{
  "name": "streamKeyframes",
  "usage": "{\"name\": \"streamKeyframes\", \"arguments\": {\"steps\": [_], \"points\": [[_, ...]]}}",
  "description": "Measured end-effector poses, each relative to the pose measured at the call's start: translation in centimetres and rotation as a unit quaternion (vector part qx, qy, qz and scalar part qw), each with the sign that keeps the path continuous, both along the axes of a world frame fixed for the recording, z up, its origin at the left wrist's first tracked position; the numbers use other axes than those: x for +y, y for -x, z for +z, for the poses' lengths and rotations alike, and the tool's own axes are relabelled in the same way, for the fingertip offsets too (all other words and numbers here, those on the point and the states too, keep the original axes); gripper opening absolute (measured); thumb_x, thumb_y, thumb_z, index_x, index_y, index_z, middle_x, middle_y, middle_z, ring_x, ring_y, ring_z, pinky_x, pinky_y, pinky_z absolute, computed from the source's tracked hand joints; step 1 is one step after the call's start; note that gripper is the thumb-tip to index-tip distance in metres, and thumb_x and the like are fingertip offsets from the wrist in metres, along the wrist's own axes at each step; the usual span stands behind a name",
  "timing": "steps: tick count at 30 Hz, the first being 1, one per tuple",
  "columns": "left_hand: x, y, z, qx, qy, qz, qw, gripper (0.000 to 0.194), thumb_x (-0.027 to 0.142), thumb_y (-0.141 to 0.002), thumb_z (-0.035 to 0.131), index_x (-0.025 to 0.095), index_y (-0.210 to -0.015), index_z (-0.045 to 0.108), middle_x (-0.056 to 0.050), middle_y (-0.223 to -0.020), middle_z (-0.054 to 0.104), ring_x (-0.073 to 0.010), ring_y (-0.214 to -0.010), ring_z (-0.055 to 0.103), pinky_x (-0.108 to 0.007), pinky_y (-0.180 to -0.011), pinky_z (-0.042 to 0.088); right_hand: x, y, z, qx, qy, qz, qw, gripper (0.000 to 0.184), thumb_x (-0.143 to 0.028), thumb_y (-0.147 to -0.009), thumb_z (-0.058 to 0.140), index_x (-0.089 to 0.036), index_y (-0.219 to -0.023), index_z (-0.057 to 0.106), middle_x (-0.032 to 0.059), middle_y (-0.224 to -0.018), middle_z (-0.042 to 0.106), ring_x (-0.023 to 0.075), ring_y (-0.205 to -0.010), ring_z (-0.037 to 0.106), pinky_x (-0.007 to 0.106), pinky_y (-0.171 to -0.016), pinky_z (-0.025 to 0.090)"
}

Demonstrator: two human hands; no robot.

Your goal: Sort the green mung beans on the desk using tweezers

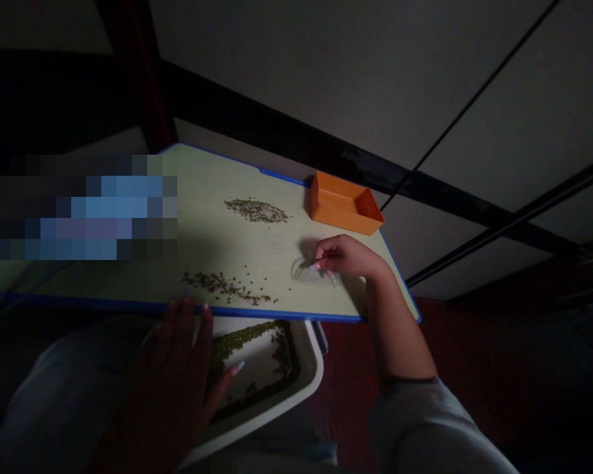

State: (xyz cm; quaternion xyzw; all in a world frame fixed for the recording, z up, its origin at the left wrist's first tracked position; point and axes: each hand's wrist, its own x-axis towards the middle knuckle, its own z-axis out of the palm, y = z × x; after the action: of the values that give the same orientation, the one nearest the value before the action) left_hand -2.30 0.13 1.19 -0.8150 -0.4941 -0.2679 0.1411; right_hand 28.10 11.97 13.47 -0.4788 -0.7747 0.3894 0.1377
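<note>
My left hand lies spread over the rim of a white tray that sits on my lap below the table's front edge; green beans line the tray's inside. My right hand rests on the pale green table, fingers curled on a small clear lid or dish. A loose heap of small green beans lies near the front edge, just beyond my left fingertips. A second heap of beans lies further back.
An orange plastic box stands at the table's far right corner. The table has a blue rim. A blurred-out patch covers the table's left side. The room around is dark, with a dark red floor on the right.
</note>
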Motion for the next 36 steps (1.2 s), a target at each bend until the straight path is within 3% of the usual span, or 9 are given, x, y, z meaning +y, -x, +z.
{"name": "streamKeyframes", "arguments": {"steps": [7,36], "points": [[0.2,0.0,-0.3,-0.003,0.004,0.001,1.0,0.086,0.058,-0.079,0.041,0.008,-0.143,0.015,-0.029,-0.152,0.026,-0.0412,-0.143,0.023,-0.06,-0.099,0.045,-1.0,1.7,0.2,-0.053,0.019,0.046,0.997,0.024,-0.031,-0.08,0.065,-0.017,-0.064,0.054,-0.0024,-0.054,0.063,0.0095,-0.048,0.055,0.022,-0.054,0.04],[-0.2,-0.1,-0.1,-0.025,0.034,0.006,0.999,0.087,0.058,-0.078,0.043,0.01,-0.144,0.013,-0.025,-0.155,0.021,-0.0391,-0.145,0.019,-0.06,-0.107,0.038,-1.7,3.4,-0.4,0.041,0.054,0.111,0.992,0.024,-0.03,-0.082,0.065,-0.016,-0.067,0.053,-0.004,-0.054,0.059,0.0081,-0.05,0.052,0.022,-0.054,0.041]]}}
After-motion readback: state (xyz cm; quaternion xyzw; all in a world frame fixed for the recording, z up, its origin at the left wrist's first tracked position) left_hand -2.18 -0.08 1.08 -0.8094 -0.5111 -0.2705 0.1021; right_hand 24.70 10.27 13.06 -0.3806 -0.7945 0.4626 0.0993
